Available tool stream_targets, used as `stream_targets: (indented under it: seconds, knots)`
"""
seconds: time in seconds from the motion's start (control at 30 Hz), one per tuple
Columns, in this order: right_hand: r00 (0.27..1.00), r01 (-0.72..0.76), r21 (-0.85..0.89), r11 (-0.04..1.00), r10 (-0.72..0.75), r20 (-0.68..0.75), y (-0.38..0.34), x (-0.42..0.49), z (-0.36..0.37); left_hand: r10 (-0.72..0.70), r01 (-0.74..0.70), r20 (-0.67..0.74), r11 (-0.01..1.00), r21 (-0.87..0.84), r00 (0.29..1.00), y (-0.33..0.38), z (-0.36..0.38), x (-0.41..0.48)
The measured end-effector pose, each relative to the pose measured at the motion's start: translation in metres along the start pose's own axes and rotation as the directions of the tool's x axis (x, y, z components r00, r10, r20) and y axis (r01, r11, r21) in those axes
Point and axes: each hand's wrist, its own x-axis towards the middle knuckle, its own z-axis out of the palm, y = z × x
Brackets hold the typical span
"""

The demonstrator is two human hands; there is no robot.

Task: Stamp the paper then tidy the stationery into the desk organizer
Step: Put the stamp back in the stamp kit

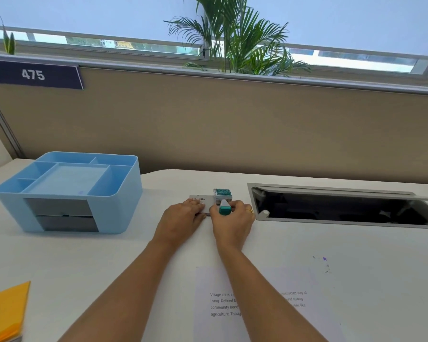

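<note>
A teal and grey stamp [223, 201] lies tipped in the middle of the white desk, its rubber face turned toward the partition. My right hand [234, 222] grips its teal handle from the near side. My left hand [183, 217] lies with straight fingers on a small grey ink pad case [200, 201] right beside the stamp, and covers most of it. A printed paper [265, 304] lies near the front edge, partly under my forearms. The light blue desk organizer [124, 198], with several top compartments and a grey drawer, stands at the left.
An open cable tray slot [341, 208] is cut into the desk at the right. A yellow notepad [5, 312] sits at the front left corner. A beige partition [232, 124] closes the back of the desk. Small purple ink marks [325, 259] dot the surface at the right.
</note>
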Motion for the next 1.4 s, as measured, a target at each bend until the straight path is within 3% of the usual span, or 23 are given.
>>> stream_targets:
  seconds: [1.03,1.4]
  knots:
    - [0.999,-0.008,0.095,0.995,0.005,0.035,0.0032,0.0017,-0.0006,-0.007,0.007,0.004,1.000,0.018,1.000,0.0028,-0.0031,-0.0019]
    - [0.999,0.016,0.042,0.999,-0.018,0.036,0.0052,0.0021,0.0003,-0.035,0.035,-0.003,0.999,0.013,0.999,0.0021,-0.0021,-0.0028]
